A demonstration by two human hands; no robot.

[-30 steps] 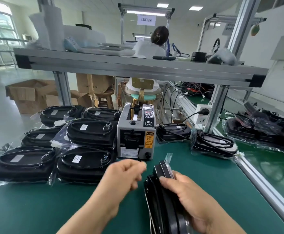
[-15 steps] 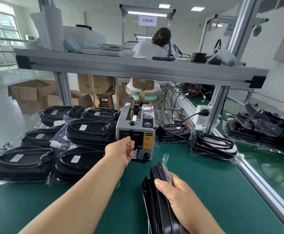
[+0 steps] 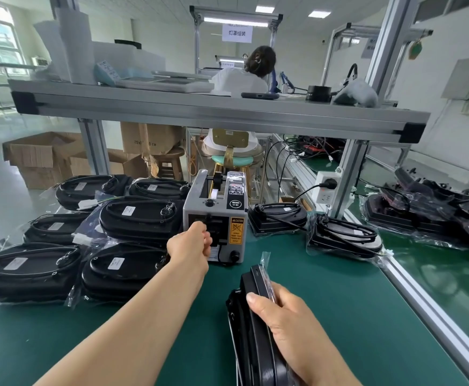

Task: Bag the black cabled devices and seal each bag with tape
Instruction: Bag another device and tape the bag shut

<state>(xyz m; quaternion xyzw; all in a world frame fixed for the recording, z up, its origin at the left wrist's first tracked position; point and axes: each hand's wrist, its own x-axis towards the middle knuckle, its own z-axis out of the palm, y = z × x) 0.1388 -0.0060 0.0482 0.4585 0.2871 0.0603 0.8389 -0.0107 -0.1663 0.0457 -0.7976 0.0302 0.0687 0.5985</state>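
Observation:
My right hand grips a black cabled device in a clear plastic bag, standing on edge on the green table near the front. A flap of the bag sticks up above it. My left hand reaches to the front slot of the grey tape dispenser, fingers curled at the outlet; whether tape is pinched is hidden.
Several bagged black devices lie stacked on the left of the table. Two more devices sit right of the dispenser, and a pile lies beyond the aluminium rail. A shelf spans overhead. A person sits beyond.
My left hand moved forward from near the bagged device to the tape dispenser's front slot. My right hand kept holding the device upright.

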